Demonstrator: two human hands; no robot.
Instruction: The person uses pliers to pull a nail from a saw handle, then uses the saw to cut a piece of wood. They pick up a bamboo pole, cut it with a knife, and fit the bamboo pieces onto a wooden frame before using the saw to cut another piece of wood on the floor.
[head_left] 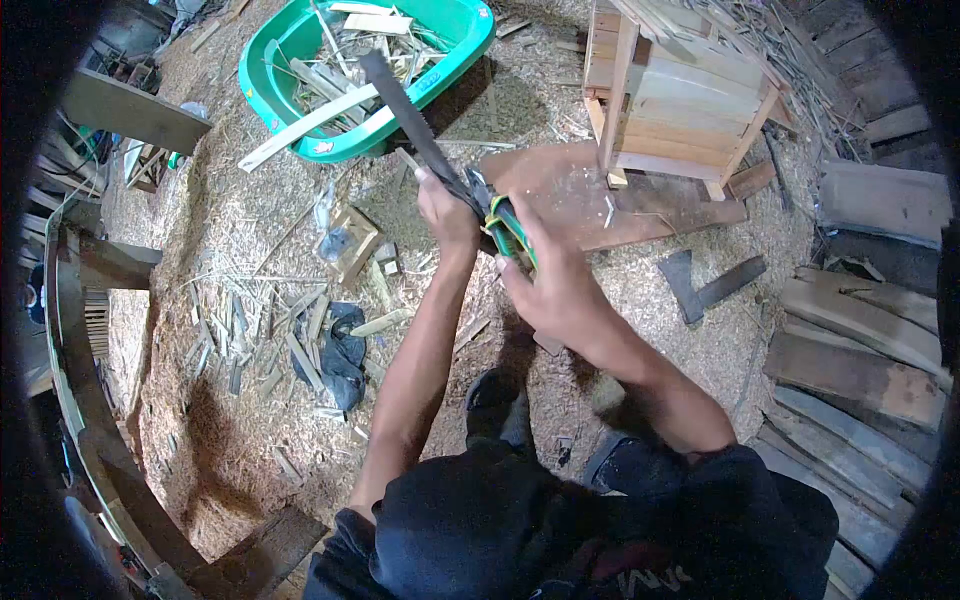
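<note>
While a saw blade (411, 117) juts past the gripping left hand (448, 213), right hand (550, 268) clasps green-handled pliers (512, 229)

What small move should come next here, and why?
Probably steady the saw blade with the left hand before the right hand squeezes the pliers: their jaws sit by its near end, while its far end juts out unsupported.

We hold a dark, toothed saw blade (412, 118) slanting from the upper centre toward mid-frame, and, at its lower end, tilted pliers (513, 228) with green-and-yellow handles, their metal head pointing up-left.
</note>
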